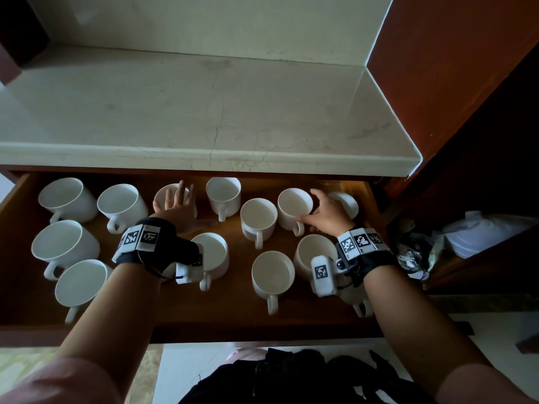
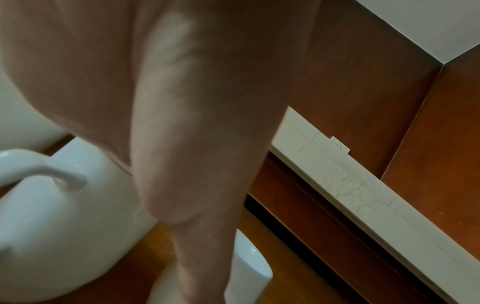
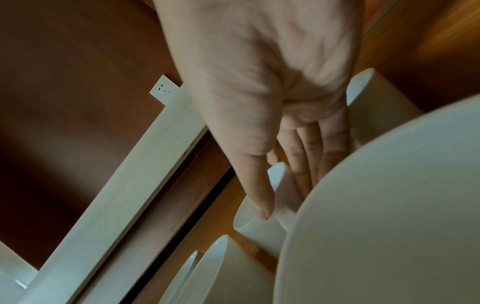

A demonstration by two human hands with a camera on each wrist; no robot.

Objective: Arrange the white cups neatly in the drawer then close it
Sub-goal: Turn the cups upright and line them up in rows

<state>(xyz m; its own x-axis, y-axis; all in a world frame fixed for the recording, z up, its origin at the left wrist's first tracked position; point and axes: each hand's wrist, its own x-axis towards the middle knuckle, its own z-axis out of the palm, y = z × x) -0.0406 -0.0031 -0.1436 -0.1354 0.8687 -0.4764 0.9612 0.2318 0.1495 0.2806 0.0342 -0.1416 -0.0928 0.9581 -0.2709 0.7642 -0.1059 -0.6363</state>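
Several white cups stand upright in the open wooden drawer (image 1: 215,304). My left hand (image 1: 175,201) reaches to the back row with its fingers spread straight over a cup (image 1: 174,188); whether it touches is unclear. The left wrist view shows that hand (image 2: 197,185) above a cup rim (image 2: 252,265), beside a handled cup (image 2: 64,216). My right hand (image 1: 306,206) grips a back-row white cup (image 1: 293,201), thumb by its handle and fingers behind it. From the right wrist, the right hand (image 3: 275,185) pinches that white cup (image 3: 257,232).
Larger cups (image 1: 65,244) fill the drawer's left end, and smaller ones (image 1: 272,272) stand in front at the right. A pale stone counter (image 1: 204,112) overhangs the drawer's back. One more cup (image 1: 347,204) sits right of my right hand. Cluttered dark shelves (image 1: 481,234) lie to the right.
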